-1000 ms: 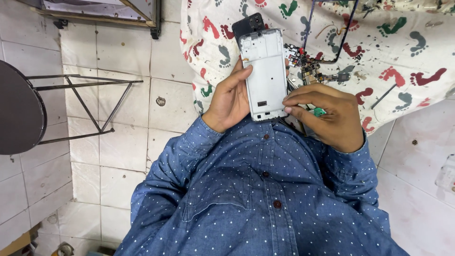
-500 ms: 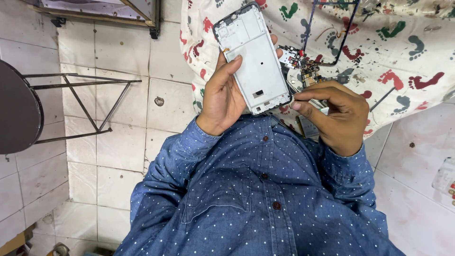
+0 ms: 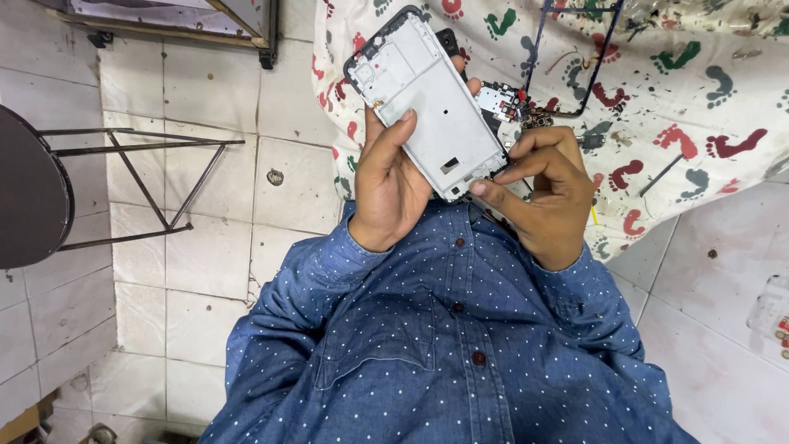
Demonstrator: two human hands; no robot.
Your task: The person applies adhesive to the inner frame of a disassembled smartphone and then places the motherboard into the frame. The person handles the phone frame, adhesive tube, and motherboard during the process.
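— Where is the phone frame right now?

— You have the opened phone frame (image 3: 427, 103) up in front of your chest, tilted, its pale inner side facing you and its dark rim at the top left. It sits above the spotted blue shirt (image 3: 427, 345) and over the near edge of the footprint-patterned cloth (image 3: 682, 99).

— And your left hand?

— Your left hand (image 3: 394, 185) grips the frame from below and from its left side. The fingers are curled around it, the thumb lying flat on the pale inner face and one fingertip showing past the frame's far edge.

— The right hand?

— Your right hand (image 3: 546, 193) is at the frame's lower right corner. Thumb and forefinger are pinched narrow against that corner, touching the edge; I cannot tell whether a small part or tool is between them.

— What lies around the frame?

— Just right of the frame, on the cloth, lies a small circuit board (image 3: 499, 100) among loose parts. Further right of the frame a thin black bezel (image 3: 604, 57) lies flat on the cloth. Well to the left of the frame, on the tiled floor (image 3: 205, 189), stands a dark round stool (image 3: 33, 193) with metal legs.
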